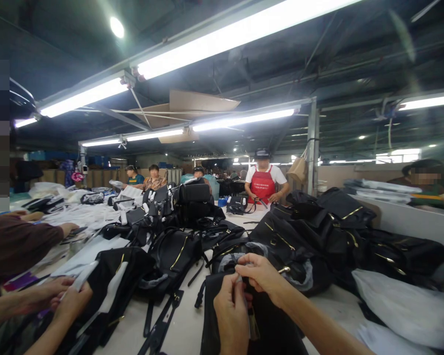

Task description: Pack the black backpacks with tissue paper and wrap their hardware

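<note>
My left hand and my right hand meet at the top of a black bag that lies on the table right in front of me. Both hands are closed in a pinch on a small part at the bag's upper edge. What exactly they pinch is too small to name. A grey plastic wrap shows just behind my right hand.
Black bags with gold zips are piled across the long table. At my left a co-worker's hands hold white paper over another bag. A person in a red apron stands at the far end. White plastic bags lie at right.
</note>
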`<state>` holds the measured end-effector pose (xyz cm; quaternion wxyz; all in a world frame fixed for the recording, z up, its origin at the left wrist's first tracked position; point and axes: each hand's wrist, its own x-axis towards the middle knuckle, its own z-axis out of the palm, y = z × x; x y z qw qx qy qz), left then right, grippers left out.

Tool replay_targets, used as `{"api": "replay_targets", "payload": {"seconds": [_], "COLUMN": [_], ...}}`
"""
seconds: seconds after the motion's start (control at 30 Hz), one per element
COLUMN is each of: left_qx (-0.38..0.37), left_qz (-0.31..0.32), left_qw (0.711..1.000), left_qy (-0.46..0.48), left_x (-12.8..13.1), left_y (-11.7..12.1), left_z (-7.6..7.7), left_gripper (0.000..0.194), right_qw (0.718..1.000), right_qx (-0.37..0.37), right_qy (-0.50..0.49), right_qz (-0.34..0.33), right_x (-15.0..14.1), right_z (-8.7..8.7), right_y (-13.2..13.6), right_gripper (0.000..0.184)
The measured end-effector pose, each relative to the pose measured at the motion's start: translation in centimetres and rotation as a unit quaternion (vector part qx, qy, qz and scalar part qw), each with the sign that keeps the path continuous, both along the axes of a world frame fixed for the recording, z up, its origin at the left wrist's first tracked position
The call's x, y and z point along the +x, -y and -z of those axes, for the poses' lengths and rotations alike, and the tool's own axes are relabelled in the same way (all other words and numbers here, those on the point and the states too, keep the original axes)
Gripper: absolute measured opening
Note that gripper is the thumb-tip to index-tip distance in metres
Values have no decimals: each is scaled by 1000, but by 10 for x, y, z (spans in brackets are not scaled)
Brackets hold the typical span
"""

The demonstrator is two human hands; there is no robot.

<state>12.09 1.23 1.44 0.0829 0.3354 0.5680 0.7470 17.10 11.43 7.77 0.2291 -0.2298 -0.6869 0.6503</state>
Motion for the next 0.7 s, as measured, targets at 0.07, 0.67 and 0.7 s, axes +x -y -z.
{"api": "replay_targets", "payload": {"seconds": [0.07,0.67,0.7], "left_qx": [23,90,93], "left_qz": [28,161,169], "left_qw": [998,939,934], "left_qy": [47,290,300], "left_x": [0,0,-1], "left_y": [-1,-4,-4], "left_z": [0,-14,-15], "left_gripper": [34,61,61], "right_qw": [1000,999,998], "right_qx": [1,44,46], "right_qy": [-6,-25,-30], "right_qz": [-5,-3,-9], "right_x": [0,4,4], "right_z": [2,3,4], "right_y": [0,4,2], "right_gripper": [37,41,42]}}
